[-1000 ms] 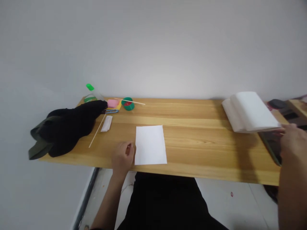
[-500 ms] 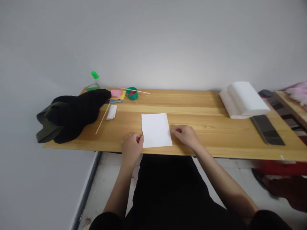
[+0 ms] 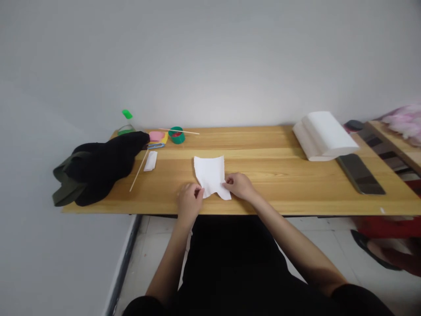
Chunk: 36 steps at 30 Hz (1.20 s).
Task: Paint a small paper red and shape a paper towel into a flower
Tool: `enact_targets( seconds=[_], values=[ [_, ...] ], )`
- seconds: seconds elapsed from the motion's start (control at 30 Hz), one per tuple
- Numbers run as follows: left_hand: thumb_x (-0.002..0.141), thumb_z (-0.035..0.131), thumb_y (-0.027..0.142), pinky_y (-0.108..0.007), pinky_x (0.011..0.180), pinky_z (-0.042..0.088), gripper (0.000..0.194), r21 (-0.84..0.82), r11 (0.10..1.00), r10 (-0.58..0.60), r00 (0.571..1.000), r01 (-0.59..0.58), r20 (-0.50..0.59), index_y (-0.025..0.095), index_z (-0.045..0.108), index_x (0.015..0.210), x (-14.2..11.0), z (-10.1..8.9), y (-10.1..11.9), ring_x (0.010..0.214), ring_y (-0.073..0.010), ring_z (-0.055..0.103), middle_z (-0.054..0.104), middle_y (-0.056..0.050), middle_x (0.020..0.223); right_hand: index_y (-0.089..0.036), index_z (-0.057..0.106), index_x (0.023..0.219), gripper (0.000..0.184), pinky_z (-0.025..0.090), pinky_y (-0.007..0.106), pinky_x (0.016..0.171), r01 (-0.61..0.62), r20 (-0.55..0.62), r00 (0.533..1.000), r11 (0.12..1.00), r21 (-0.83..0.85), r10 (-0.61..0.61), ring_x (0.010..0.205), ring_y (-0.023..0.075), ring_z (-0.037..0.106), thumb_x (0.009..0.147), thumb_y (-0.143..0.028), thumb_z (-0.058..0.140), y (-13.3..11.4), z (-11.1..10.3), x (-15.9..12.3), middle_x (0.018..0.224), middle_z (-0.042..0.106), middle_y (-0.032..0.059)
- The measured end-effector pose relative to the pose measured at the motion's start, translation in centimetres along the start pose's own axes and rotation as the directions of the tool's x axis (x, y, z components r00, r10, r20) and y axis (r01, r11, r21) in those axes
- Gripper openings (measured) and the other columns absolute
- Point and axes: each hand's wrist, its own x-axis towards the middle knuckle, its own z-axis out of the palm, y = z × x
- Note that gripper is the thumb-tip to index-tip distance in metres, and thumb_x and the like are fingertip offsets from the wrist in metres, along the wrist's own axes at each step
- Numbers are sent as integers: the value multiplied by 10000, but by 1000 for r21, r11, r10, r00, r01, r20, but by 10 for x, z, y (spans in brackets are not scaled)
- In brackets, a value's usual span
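A white sheet of paper [image 3: 210, 173] lies on the wooden table [image 3: 269, 175] in front of me, its near half buckled upward between my hands. My left hand [image 3: 190, 201] pinches its left edge near the close corner, thumb on top. At the right edge, my right hand [image 3: 240, 185] also grips the sheet between thumb and fingers. Close to the left hand lies a small folded white paper [image 3: 150, 161], with a thin wooden stick [image 3: 138, 170] beside it.
On the left sits a black bag [image 3: 101, 166] with a green strap. Behind are a green tape roll [image 3: 176, 135] with a second stick [image 3: 184, 131] across it, pink sticky notes [image 3: 157, 136] and blue scissors [image 3: 155, 146]. A tissue stack [image 3: 325, 136] and phone [image 3: 361, 174] lie right.
My hands have moved closer together, and the right one has taken hold of the sheet. The flat sheet has become narrower and buckled at its near side.
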Motion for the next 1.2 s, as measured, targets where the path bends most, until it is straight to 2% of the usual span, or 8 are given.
enact_targets(
  seconds=[0.1, 0.3, 0.5, 0.6, 0.67, 0.83, 1.03, 1.2],
  values=[
    [743, 597, 278, -273, 656, 387, 115, -280, 958, -55, 997, 68, 57, 189, 550, 686, 8, 15, 5, 640, -143, 502, 545, 12, 644, -184, 524, 604, 164, 357, 214, 518, 106, -41, 994, 985, 136, -101, 538, 102, 490, 733, -270, 578, 8, -2, 3, 584, 568, -21],
    [734, 617, 360, -224, 601, 398, 201, -435, 899, 0, 992, 55, 125, 188, 515, 710, 35, 41, 29, 611, -106, 501, 528, 29, 644, -192, 525, 741, 219, 412, 233, 540, 230, -317, 938, 933, 276, -137, 572, 119, 526, 824, -392, 497, 26, -24, 12, 648, 587, 0],
    [629, 719, 291, -185, 532, 359, 230, -651, 746, 5, 977, 138, 213, 177, 520, 649, 57, 43, 61, 563, -69, 468, 553, 43, 647, -215, 530, 846, 172, 458, 284, 625, 345, -623, 770, 911, 227, -137, 661, 157, 579, 823, -386, 520, 37, -57, 7, 750, 625, 32],
    [576, 746, 263, -175, 526, 376, 242, -730, 634, -41, 953, 256, 299, 178, 540, 670, 78, 56, 70, 543, -66, 481, 552, 59, 598, -218, 554, 813, 166, 464, 305, 683, 358, -566, 814, 878, 316, -129, 685, 166, 577, 778, -379, 571, 36, -62, 20, 745, 623, 30],
    [590, 732, 261, -211, 619, 451, 274, -745, 598, -66, 945, 294, 320, 186, 576, 803, 94, 72, 73, 673, -109, 578, 636, 20, 742, -212, 556, 790, 187, 465, 306, 705, 335, -500, 860, 853, 399, -103, 707, 167, 579, 768, -397, 577, 36, -58, 35, 760, 628, 32],
    [570, 684, 122, -277, 742, 499, 489, -766, 538, -159, 935, 351, 317, 208, 543, 1030, 119, 105, 69, 904, -178, 630, 669, -39, 1004, -203, 513, 767, 265, 459, 262, 629, 274, -438, 899, 775, 570, 4, 656, 139, 556, 785, -465, 543, 46, -41, 62, 735, 599, 11],
    [561, 673, 122, -248, 678, 498, 482, -777, 491, -157, 917, 395, 366, 221, 553, 1017, 118, 109, 56, 868, -173, 642, 683, -19, 949, -199, 539, 708, 459, 487, 296, 655, 168, -299, 948, 621, 766, 112, 659, 165, 592, 714, -658, 535, 65, -39, 68, 675, 625, 18],
    [548, 742, 192, -246, 675, 489, 425, -763, 473, -82, 884, 441, 460, 201, 608, 952, 114, 105, 57, 810, -159, 647, 697, -28, 936, -170, 631, 772, 592, 513, 360, 762, 54, -109, 990, 487, 872, 86, 814, 234, 657, 639, -742, 555, 58, -34, 69, 781, 699, 78]
  ],
)
